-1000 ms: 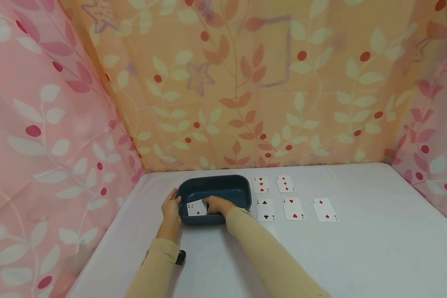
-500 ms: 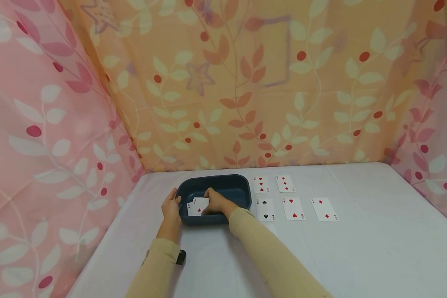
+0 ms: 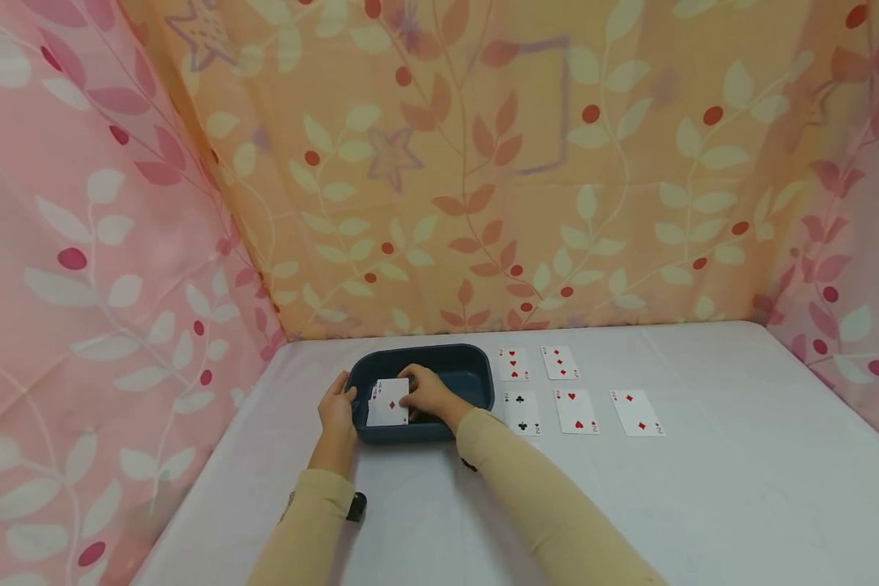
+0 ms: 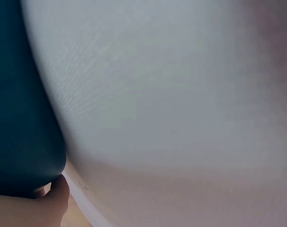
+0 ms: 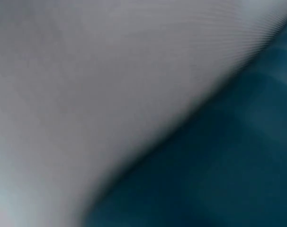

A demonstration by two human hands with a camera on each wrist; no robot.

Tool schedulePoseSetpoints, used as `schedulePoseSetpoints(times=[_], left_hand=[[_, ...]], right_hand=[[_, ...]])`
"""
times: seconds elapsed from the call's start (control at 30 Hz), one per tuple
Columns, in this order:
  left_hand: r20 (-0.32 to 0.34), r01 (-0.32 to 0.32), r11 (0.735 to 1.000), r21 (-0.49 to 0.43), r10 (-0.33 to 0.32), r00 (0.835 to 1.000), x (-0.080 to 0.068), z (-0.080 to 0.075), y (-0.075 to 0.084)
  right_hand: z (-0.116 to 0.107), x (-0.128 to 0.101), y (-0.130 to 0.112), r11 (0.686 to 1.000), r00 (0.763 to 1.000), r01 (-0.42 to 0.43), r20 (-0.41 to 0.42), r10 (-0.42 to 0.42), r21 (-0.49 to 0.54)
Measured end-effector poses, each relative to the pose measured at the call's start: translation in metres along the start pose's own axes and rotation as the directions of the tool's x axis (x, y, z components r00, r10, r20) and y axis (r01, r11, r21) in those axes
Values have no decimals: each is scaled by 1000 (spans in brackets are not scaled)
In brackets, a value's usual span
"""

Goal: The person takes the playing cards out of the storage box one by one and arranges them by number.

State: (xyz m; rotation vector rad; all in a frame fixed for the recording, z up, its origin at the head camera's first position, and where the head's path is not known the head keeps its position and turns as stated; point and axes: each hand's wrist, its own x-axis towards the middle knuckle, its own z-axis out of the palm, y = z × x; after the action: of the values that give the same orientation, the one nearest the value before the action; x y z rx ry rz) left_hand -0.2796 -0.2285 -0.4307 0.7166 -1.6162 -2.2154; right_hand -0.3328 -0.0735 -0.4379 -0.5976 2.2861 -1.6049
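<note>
A dark blue rectangular tray (image 3: 463,382) stands on the white-covered table. My left hand (image 3: 334,411) grips its left end, thumb at the rim; in the left wrist view, fingers (image 4: 37,210) lie against the tray's corner (image 4: 20,104). Inside the tray, my right hand (image 3: 432,396) pinches the right edge of a playing card (image 3: 393,391) with a single red diamond at its middle. Other cards lie beneath it, only their left edges and corners showing. The right wrist view is blurred and shows just the tray wall (image 5: 219,165) and the cloth.
Face up right of the tray lie a three of hearts (image 3: 513,365) and a three of diamonds (image 3: 560,363) at the back. Nearer are a two of clubs (image 3: 522,413), a two of hearts (image 3: 576,412) and a two of diamonds (image 3: 636,413). Patterned curtains (image 3: 439,203) surround the table.
In the tray, my right hand has drawn back slightly and the card it pinches now shows more of its face. My left hand, the tray and the cards on the table have stayed put.
</note>
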Motion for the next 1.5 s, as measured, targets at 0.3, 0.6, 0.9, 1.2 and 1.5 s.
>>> schedulePoseSetpoints(times=[0.3, 0.6, 0.9, 1.2, 1.5], left_hand=[[4, -42, 999, 13, 42, 999, 1, 1, -2], [26, -52, 999, -11, 52, 998, -1, 3, 5], [19, -33, 999, 26, 32, 999, 4, 2, 4], [1, -23, 999, 26, 23, 1000, 4, -4, 5], [0, -53, 999, -6, 53, 999, 3, -3, -1]], right_hand=[[-14, -9, -6, 988, 995, 33, -93, -19, 151], [-39, -27, -21, 979, 996, 22, -90, -3, 205], [-66, -43, -22, 982, 993, 8, -113, 14, 190], [-82, -63, -21, 983, 990, -42, -129, 65, 179], [-95, -77, -17, 978, 987, -71, -128, 98, 198]])
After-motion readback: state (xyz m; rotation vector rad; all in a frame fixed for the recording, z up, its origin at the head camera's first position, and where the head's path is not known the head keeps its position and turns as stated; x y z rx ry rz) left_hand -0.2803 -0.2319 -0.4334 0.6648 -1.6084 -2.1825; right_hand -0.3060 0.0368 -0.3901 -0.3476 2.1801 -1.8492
